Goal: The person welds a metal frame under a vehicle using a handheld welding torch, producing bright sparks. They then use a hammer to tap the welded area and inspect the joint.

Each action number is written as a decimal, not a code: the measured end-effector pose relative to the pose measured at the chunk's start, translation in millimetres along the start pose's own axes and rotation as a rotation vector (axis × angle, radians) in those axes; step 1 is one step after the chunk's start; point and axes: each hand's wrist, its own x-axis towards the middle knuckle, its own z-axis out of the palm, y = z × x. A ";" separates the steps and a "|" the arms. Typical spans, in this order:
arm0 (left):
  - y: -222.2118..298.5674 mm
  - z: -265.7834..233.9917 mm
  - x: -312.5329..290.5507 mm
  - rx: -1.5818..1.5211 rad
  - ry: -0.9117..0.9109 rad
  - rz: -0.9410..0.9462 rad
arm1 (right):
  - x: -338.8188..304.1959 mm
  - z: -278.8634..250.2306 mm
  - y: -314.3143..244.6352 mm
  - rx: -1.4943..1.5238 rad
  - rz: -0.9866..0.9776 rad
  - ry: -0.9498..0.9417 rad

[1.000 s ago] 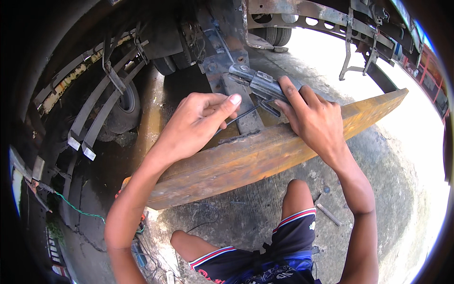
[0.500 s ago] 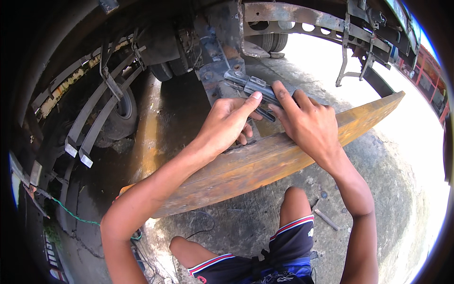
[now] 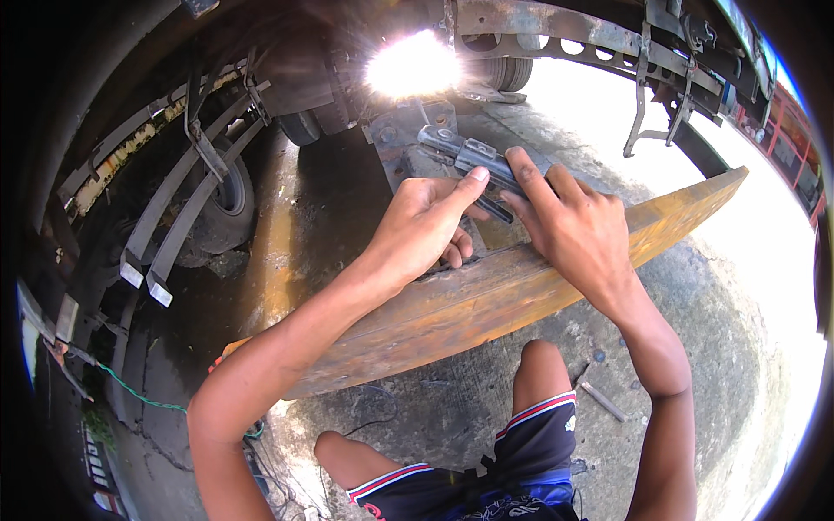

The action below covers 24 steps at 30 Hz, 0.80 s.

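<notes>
Both hands are on a dark grey metal piece [image 3: 473,154], long and narrow with a rounded far end, a raised block and a slim bar beneath; its exact kind I cannot make out. My left hand [image 3: 426,221] pinches it from the near left side, thumb on top and the other fingers curled below. Over its near end my right hand [image 3: 569,213] is closed, index finger stretched along the top. Just under both hands runs a thick rusty brown beam [image 3: 469,300], slanting from lower left to upper right.
A glaring white light [image 3: 413,65] shines under the truck frame [image 3: 547,30]. Curved metal straps [image 3: 178,200] hang at the left, near a wheel [image 3: 230,195]. A small metal rod [image 3: 601,401] lies on the concrete by my knee; a green cord [image 3: 143,399] runs at lower left.
A glaring white light has appeared under the truck, beyond my hands. Both hands keep hold of the metal piece, which has shifted very slightly to the right.
</notes>
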 end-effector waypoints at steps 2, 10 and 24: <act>0.1 -0.2 0.2 0.000 0.000 0.002 | -0.1 0.2 -0.1 -0.002 0.003 -0.001; -0.5 -0.2 -1.9 -0.016 0.008 0.001 | -1.0 1.9 -1.5 0.009 0.009 -0.011; 0.8 1.3 -2.1 0.015 0.031 -0.012 | 0.7 -0.4 -1.9 0.016 0.015 -0.011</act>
